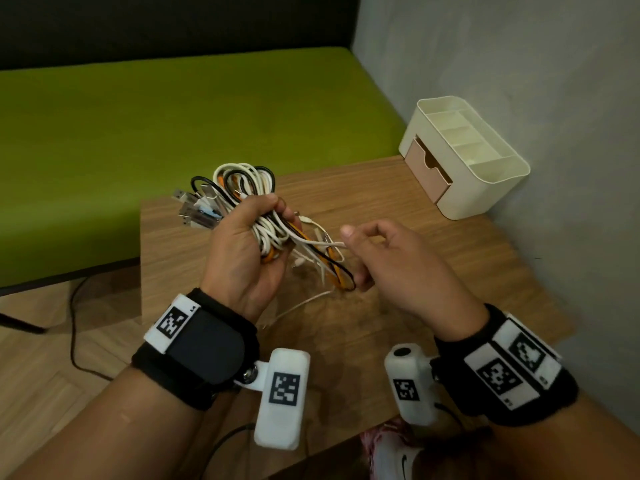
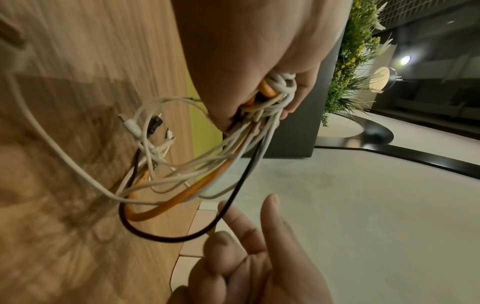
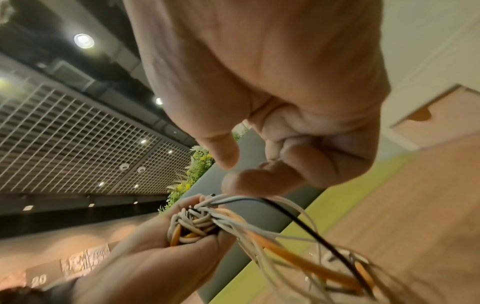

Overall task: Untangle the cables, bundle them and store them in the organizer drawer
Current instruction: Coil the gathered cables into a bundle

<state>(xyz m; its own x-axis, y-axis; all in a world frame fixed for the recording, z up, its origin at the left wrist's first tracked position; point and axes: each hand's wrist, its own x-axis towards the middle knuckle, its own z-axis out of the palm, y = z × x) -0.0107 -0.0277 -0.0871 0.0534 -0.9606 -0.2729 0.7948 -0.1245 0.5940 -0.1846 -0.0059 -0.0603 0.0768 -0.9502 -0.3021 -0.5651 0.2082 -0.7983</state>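
1. Organizer (image 1: 485, 188) stands at the table's (image 1: 450, 271) far right corner, its drawer (image 1: 427, 171) slightly open.
2. Left hand (image 1: 242, 251) clamps the cable bundle (image 1: 242, 181) above the table's left edge.
3. Right hand (image 1: 391, 261), fingers loosely curled, apparently holds nothing beside the trailing ends; bundling seems underway, so gathering those ends comes next.

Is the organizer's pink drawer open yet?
Partly open. The pink drawer juts out from the cream plastic organizer on the wooden table; its inside is hidden.

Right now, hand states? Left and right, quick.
Left hand: closed, gripping the tangled bundle of white, orange and black cables.
Right hand: fingers loosely curled beside the hanging loops; cannot tell whether it pinches a strand.
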